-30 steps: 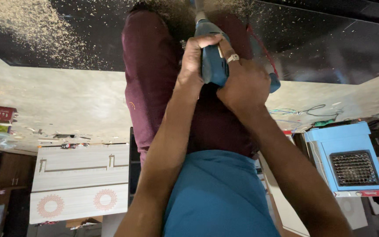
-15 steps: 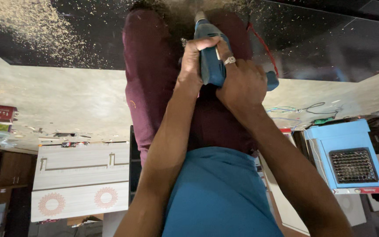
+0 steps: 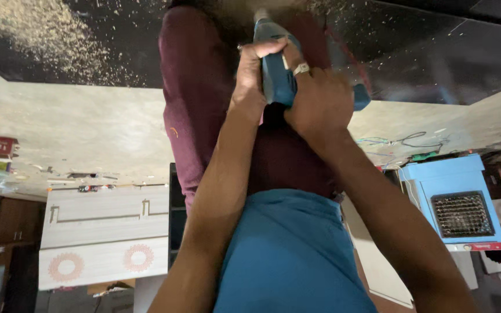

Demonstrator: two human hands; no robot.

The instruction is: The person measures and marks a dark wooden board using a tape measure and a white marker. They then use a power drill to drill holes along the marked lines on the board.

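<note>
Plainly, both hands are closed around the blue power drill (image 3: 278, 69): left hand (image 3: 251, 72) on one side of the body, right hand (image 3: 318, 101) just beside it, ring showing. The nose meets the dark panel (image 3: 436, 52) just beyond the grip. Scattered sawdust (image 3: 47, 40) suggests the bit could skid; uneven pressure would tilt it.

A dark board (image 3: 436, 52) carries sawdust (image 3: 47, 35), heaped thick toward its left corner, thinner specks rightward.
</note>
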